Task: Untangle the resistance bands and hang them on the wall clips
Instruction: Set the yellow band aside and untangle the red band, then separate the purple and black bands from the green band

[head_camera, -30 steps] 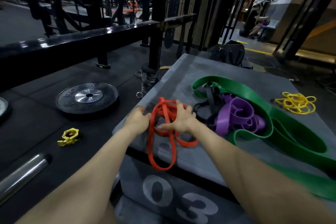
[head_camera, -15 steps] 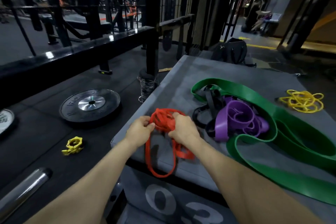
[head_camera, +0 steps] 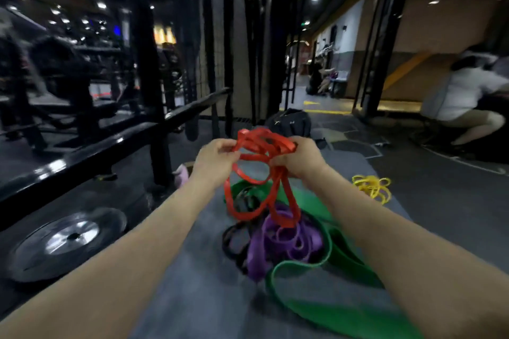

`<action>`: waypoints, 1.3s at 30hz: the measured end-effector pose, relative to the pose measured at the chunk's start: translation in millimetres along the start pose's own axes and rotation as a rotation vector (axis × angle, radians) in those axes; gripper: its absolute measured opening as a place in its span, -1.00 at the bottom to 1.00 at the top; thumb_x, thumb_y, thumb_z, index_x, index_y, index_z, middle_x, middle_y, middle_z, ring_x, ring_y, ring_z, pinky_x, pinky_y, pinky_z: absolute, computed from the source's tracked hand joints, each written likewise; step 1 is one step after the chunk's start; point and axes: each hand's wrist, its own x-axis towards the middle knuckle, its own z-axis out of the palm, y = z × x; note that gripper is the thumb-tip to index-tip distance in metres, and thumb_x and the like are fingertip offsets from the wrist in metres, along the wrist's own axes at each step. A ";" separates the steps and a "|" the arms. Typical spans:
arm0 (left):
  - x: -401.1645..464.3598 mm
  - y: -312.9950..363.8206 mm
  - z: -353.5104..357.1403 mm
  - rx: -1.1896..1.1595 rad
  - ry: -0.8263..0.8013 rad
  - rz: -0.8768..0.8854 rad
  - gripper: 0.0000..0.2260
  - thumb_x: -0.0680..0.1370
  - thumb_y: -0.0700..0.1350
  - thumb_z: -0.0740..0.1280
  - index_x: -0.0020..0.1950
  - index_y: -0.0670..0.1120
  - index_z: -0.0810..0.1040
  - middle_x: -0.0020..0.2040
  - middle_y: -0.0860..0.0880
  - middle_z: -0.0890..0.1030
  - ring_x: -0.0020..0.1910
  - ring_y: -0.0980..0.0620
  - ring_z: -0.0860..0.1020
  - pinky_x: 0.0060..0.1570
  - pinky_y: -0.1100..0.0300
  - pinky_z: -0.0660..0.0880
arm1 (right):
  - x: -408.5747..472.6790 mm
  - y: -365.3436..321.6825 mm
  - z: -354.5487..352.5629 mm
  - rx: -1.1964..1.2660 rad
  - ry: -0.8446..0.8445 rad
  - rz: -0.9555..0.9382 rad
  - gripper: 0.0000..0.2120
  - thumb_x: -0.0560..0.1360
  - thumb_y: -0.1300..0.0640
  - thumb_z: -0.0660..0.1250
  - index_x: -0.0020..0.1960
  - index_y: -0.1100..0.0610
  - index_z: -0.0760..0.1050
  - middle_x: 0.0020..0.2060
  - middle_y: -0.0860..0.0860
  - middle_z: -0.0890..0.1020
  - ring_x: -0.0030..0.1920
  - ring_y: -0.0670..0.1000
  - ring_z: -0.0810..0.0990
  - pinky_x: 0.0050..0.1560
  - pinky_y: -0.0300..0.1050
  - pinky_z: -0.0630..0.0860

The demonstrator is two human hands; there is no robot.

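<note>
The left hand (head_camera: 213,158) pinches the left end of the red band (head_camera: 259,173), its grip narrow, thumb and fingers closed on a strand at the edge of the knot. The tangle spans the gap between both hands, held up in the air above the far part of the table (head_camera: 198,270), so its long axis runs roughly left to right, from one grip to the other. Below that bunched top, two loops hang slack; their lower ends dangle just over the pile, and through the motion blur I cannot tell whether they brush the purple band (head_camera: 278,245) or hang clear of it.

The right hand (head_camera: 298,158) grips the other end, fingers curled round several strands at once, a fuller hold than the left's pinch. Both hands sit level and equally near the knot, so the next pull probably turns on drawing them apart along that left-right line while the hanging loops drop free downward.

On the table under the red band lies the black band (head_camera: 237,245), wound in with the purple one, and the green band (head_camera: 325,314) sweeps round them toward the near right edge. The yellow band (head_camera: 371,187) lies well apart by the far right edge. No wall clips show in this view.
</note>
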 end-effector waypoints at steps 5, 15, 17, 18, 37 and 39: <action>54.5 32.4 82.8 0.011 -0.077 0.060 -0.75 0.53 -0.24 0.30 0.21 -0.17 0.51 0.15 -0.12 0.57 0.15 -0.06 0.53 0.14 0.12 0.44 | 65.4 19.2 -67.4 -0.038 0.189 -0.003 -0.79 0.21 0.26 0.52 -0.23 0.10 0.54 -0.25 0.11 0.61 -0.15 0.13 0.62 -0.06 0.04 0.60; 167.6 -57.6 230.6 0.289 -0.207 0.134 -0.72 0.50 -0.19 0.35 0.20 -0.18 0.50 0.20 -0.18 0.49 0.15 -0.13 0.52 0.19 0.12 0.44 | 212.6 155.4 -92.9 -0.049 0.391 0.116 -0.78 0.28 0.29 0.42 -0.08 0.15 0.58 -0.24 0.13 0.62 -0.18 0.14 0.59 -0.10 0.01 0.59; 186.9 -77.9 245.7 0.382 -0.234 0.156 -0.70 0.50 -0.17 0.35 0.22 -0.18 0.49 0.22 -0.17 0.47 0.16 -0.12 0.51 0.23 0.09 0.42 | 235.4 186.5 -84.6 -0.047 0.429 0.151 -0.81 0.29 0.30 0.40 -0.11 0.15 0.57 -0.25 0.12 0.60 -0.19 0.13 0.57 -0.15 -0.04 0.54; 195.5 -86.9 251.5 0.416 -0.250 0.163 -0.69 0.51 -0.15 0.35 0.24 -0.17 0.48 0.24 -0.17 0.46 0.17 -0.11 0.51 0.25 0.09 0.41 | 244.7 201.3 -80.1 -0.042 0.451 0.168 -0.82 0.30 0.29 0.39 -0.11 0.14 0.56 -0.24 0.11 0.60 -0.17 0.13 0.56 -0.15 -0.06 0.52; 188.8 -112.7 239.7 0.625 -0.355 0.116 -0.60 0.54 -0.08 0.32 0.34 -0.15 0.39 0.36 -0.11 0.42 0.31 -0.07 0.43 0.27 0.17 0.33 | 235.9 282.6 -42.9 -0.268 -0.055 0.317 -0.61 0.41 0.32 0.39 0.23 0.25 0.52 -0.11 0.09 0.53 -0.09 0.02 0.47 -0.05 -0.11 0.41; 176.5 -103.6 231.3 0.623 -0.363 0.118 -0.60 0.54 -0.08 0.32 0.35 -0.14 0.39 0.36 -0.09 0.43 0.31 -0.05 0.43 0.28 0.14 0.33 | 219.6 268.8 -49.1 -0.258 -0.007 0.290 -0.63 0.41 0.34 0.36 0.22 0.23 0.53 -0.07 0.06 0.53 -0.05 -0.01 0.47 -0.05 -0.17 0.39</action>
